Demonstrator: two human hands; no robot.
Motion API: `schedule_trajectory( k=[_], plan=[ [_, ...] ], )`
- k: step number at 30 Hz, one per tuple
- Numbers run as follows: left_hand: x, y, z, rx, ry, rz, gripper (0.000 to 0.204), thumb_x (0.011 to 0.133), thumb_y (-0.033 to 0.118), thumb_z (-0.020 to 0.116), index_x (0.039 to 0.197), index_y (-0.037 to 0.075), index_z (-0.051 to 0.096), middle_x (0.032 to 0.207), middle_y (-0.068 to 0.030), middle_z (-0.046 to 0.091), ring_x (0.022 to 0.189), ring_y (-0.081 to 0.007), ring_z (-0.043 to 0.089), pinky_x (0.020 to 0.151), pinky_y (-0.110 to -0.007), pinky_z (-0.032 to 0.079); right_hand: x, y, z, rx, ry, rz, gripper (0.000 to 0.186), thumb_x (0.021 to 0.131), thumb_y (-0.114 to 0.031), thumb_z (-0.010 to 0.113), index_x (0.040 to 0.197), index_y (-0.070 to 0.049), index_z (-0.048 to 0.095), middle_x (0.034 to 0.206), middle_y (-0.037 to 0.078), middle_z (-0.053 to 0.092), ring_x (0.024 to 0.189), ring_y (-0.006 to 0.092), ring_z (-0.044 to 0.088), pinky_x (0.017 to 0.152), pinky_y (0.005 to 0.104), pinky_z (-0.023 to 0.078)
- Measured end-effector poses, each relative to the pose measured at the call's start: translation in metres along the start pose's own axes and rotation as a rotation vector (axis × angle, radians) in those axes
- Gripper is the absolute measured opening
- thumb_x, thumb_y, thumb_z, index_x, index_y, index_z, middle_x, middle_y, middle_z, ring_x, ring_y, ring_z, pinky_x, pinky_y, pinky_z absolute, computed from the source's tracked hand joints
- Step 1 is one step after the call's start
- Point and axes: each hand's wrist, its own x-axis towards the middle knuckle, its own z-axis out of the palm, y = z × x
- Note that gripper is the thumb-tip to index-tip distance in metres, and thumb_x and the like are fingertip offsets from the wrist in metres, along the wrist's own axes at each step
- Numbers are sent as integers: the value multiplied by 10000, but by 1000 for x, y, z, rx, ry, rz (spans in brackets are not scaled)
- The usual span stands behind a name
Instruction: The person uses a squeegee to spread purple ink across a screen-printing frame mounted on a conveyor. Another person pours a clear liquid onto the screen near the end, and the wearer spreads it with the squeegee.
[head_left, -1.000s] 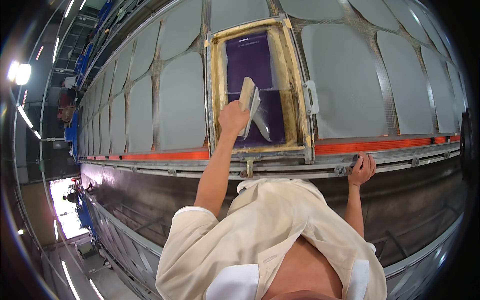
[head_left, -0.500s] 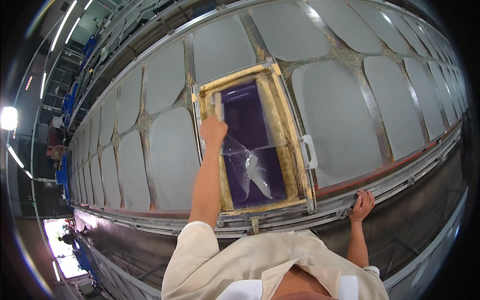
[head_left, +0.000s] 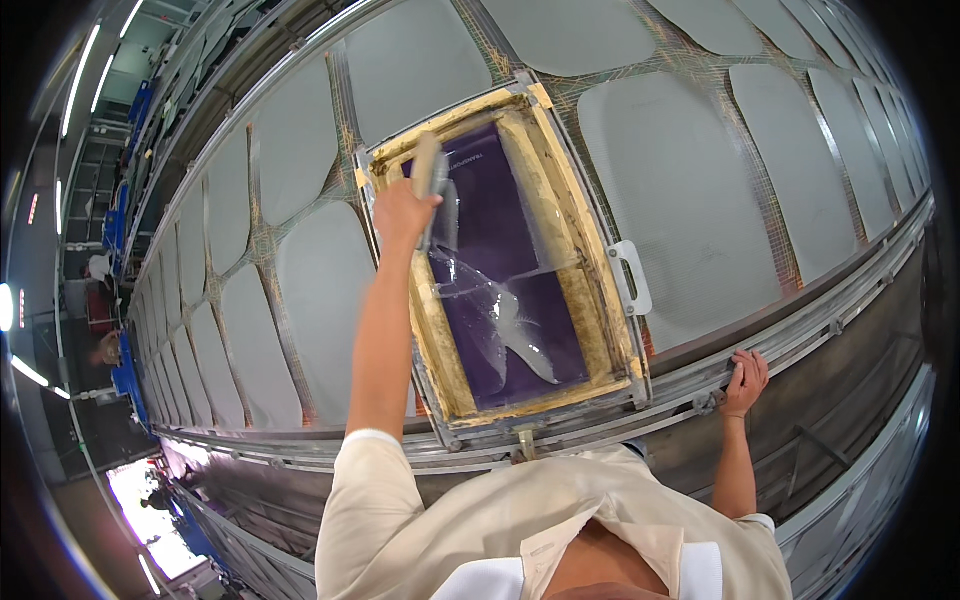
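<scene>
My left hand (head_left: 402, 212) is closed around a squeegee (head_left: 428, 165) at the far left side of a screen-printing frame. The squeegee stands tilted, a pale handle strip with a greyish, wet-looking blade side. Inside the frame (head_left: 612, 345), edged with stained yellow tape, lies a purple screen (head_left: 490, 215). Clear, whitish ink (head_left: 515, 330) is smeared in a forked shape across its near half, with more beside the squeegee. To the right, my right hand (head_left: 745, 380) rests on the metal rail (head_left: 680, 400), fingers bent over its edge; whether it grips anything is hidden.
A long table (head_left: 330, 330) carries rows of grey rounded panels, with patterned strips between them. A white handle (head_left: 631, 278) juts from the frame's right side. A metal bracket (head_left: 526, 440) sits at its near edge. Machinery and strip lights stand at left.
The squeegee has tilted and its blade side now shows, with my left hand shifted slightly left and up. The whole view has turned somewhat. My right hand stays on the rail.
</scene>
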Motion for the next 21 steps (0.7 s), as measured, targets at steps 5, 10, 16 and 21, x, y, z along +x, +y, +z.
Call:
schedule_trajectory(
  k=[5,10,16,21],
  plan=[
    [25,-2,-10,-118,-93,527,274,810,345,767,992,145,728,878,-147,711,850,-377,686,759,-480,531,4,-2,-7,-45,-39,-11,208,975,-200,548,961,-73,713,1119,39,729,1216,310,574,1079,454,369],
    [115,2,12,-28,14,615,338,840,380,736,1126,201,732,1027,-130,729,989,-384,671,843,-491,532,5,-1,-6,-14,-68,-17,223,970,-216,547,953,-69,715,1105,53,731,1187,324,592,1058,461,402],
    [146,9,14,138,-49,633,401,834,424,729,1193,246,724,1013,-126,744,975,-359,693,860,-466,553,8,-4,-4,12,-45,-56,256,988,-211,522,972,-54,722,1123,72,735,1175,342,599,1069,468,394],
    [62,9,8,49,-124,607,272,822,371,734,1072,267,760,923,-106,748,904,-347,703,811,-468,557,6,0,-6,-7,-28,-97,271,996,-209,512,969,-55,733,1124,61,745,1163,322,607,1040,437,418]
  ],
)
